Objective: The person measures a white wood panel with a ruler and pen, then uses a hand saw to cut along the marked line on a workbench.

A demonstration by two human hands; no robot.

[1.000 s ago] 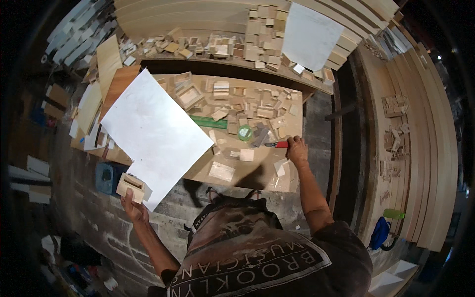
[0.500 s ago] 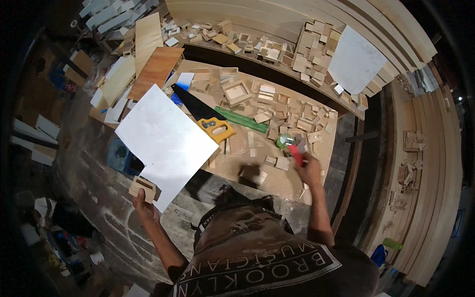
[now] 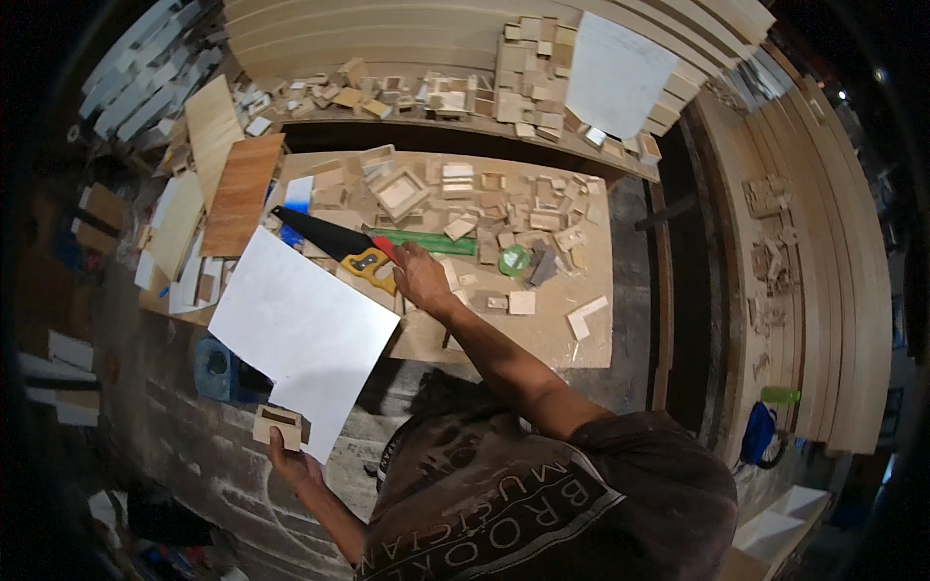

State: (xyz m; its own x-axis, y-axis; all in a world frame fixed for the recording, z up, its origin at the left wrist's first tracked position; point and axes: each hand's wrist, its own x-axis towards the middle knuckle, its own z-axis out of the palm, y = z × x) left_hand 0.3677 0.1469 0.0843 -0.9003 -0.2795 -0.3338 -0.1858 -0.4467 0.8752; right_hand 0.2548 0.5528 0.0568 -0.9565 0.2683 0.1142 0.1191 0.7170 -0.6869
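The sheet (image 3: 300, 324) over the near left corner of the worktop (image 3: 542, 344) is plain white, the small box (image 3: 277, 435) pale tan, the slim tool (image 3: 384, 246) red, the saw (image 3: 322, 232) black and yellow; the left-edge board (image 3: 242, 194) is streaked orange-brown.

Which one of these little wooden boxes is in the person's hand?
The box with the long dark slot, gripped in the left hand at the lower end of the white sheet; those on the bench lie unheld.

Blue contnr (image 3: 215, 371) nr bench (image 3: 533, 344); lng wd planks (image 3: 838, 290) far R.
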